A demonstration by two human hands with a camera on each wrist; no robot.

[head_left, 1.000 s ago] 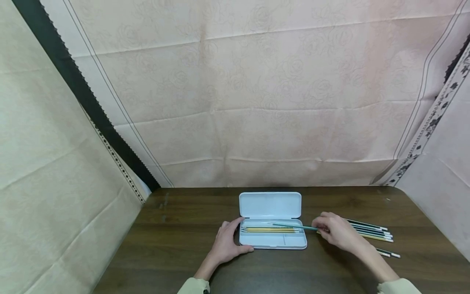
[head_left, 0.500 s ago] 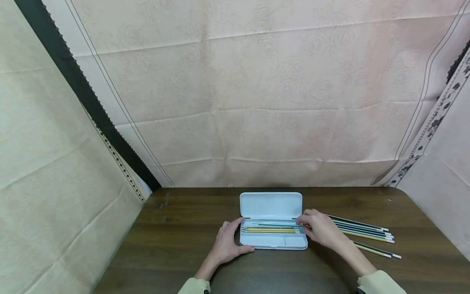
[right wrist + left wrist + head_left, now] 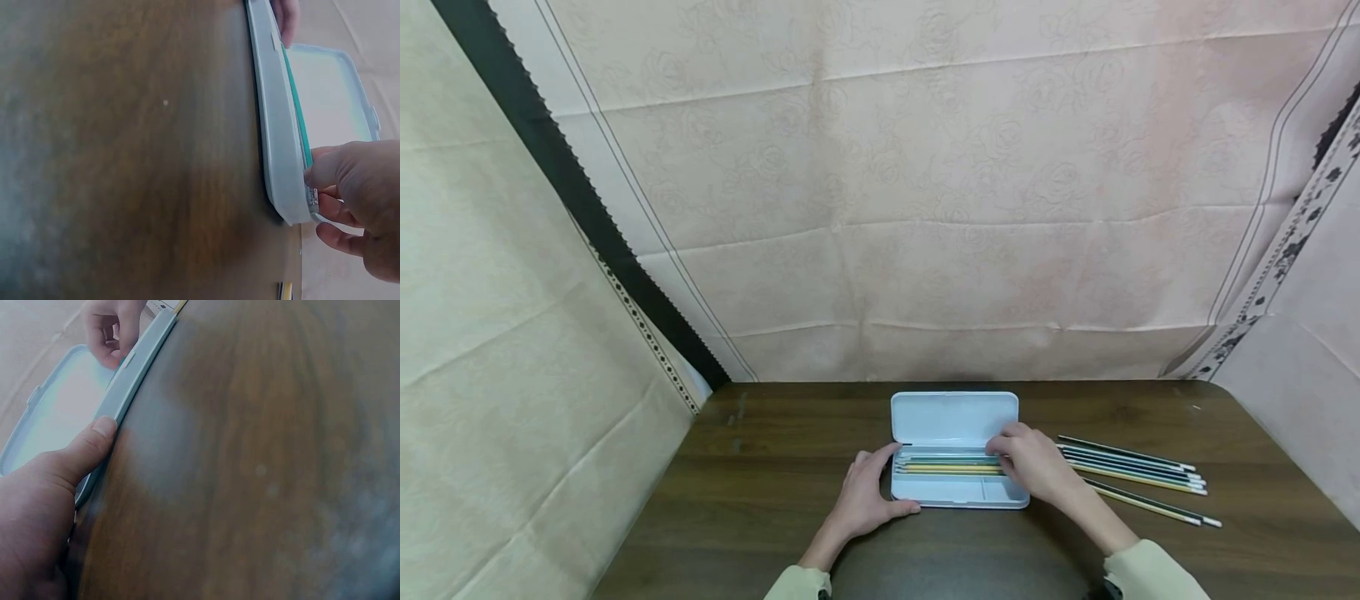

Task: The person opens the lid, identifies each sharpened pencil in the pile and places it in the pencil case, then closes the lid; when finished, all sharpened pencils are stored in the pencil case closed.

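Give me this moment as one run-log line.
left hand: grips case | right hand: pinches green pencil at case | lid: open | yellow pencils: in case | more pencils: on table, right of case

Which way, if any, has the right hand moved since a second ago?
Yes: the right hand went left, from right of the pencil case to over its right end.

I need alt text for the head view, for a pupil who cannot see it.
A person's right hand pinches a teal pencil over an open light-blue pencil case, while the left hand holds its left end. To the right, more pencils lie on a wooden table.
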